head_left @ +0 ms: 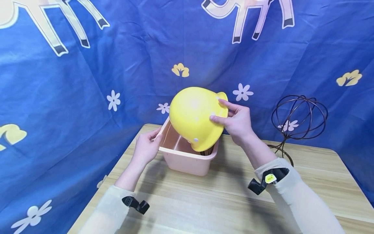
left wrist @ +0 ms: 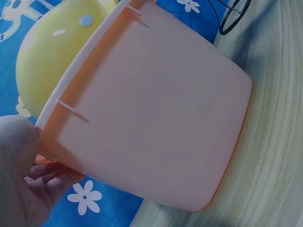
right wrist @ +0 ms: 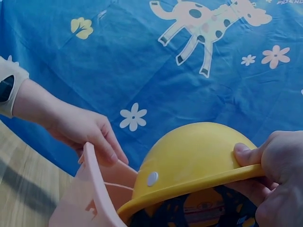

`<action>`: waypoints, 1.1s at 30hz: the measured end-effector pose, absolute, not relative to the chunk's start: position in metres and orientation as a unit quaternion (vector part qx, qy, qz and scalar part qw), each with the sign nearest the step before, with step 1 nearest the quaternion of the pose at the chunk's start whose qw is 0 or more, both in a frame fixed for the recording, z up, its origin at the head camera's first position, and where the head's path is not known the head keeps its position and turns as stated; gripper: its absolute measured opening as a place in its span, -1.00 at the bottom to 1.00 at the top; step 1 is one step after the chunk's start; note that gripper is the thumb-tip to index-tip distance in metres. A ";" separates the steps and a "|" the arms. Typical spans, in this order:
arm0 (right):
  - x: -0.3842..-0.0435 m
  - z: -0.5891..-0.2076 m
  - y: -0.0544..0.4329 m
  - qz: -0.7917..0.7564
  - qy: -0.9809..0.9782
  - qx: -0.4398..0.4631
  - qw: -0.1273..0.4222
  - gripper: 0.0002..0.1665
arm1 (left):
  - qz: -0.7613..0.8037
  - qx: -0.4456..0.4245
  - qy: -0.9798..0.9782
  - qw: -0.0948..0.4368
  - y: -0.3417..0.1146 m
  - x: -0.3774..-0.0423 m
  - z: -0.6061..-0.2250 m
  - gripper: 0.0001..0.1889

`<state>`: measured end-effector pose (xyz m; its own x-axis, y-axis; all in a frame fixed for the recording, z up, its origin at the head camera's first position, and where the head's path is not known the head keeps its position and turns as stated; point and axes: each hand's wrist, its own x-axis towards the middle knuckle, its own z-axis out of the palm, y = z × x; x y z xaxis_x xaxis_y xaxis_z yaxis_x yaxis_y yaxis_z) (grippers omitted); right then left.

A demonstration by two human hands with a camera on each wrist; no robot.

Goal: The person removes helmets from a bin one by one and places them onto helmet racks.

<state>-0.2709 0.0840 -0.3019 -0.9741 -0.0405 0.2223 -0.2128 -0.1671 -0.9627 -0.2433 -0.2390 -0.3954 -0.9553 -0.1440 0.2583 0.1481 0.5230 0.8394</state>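
A yellow hard hat is tilted over the mouth of a pink plastic bin. My right hand pinches the hat's brim, thumb on the outside and fingers beneath. In the right wrist view the dark inner harness shows under the shell. My left hand grips the bin's left rim, with the thumb on one side and fingers on the other, as the left wrist view also shows. Part of the hat sits below the rim line. Something dark shows inside the bin beneath the hat, too hidden to tell.
A brown wire stand with a round cage top stands at the back right of the wooden table. Behind the table hangs a blue patterned cloth. Each sleeve carries a black wrist camera.
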 end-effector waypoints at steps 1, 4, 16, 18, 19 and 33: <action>-0.271 -0.301 0.085 0.759 -0.642 0.096 0.057 -0.09 | -0.487 -0.002 -0.860 0.150 -0.239 -0.243 -0.395 -0.55; -0.270 -0.297 0.089 0.768 -0.631 0.095 0.058 -0.09 | -0.484 -0.005 -0.862 0.151 -0.237 -0.243 -0.394 -0.55; -0.262 -0.283 0.107 0.799 -0.585 0.110 0.087 -0.14 | -0.465 -0.006 -0.873 0.144 -0.235 -0.242 -0.393 -0.55; -0.261 -0.281 0.111 0.803 -0.577 0.113 0.097 -0.14 | -0.462 -0.006 -0.875 0.144 -0.235 -0.242 -0.393 -0.56; -0.260 -0.280 0.113 0.806 -0.572 0.115 0.101 -0.14 | -0.461 -0.005 -0.876 0.145 -0.235 -0.242 -0.393 -0.56; -0.248 -0.264 0.138 0.861 -0.472 0.103 0.159 -0.08 | -0.450 -0.001 -0.881 0.149 -0.238 -0.244 -0.392 -0.57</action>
<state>-0.2485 0.1375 -0.2636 -0.9282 0.1768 0.3274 -0.3711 -0.5039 -0.7799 -0.2442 -0.2380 -0.3924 -0.9558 -0.1313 0.2631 0.1360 0.5958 0.7915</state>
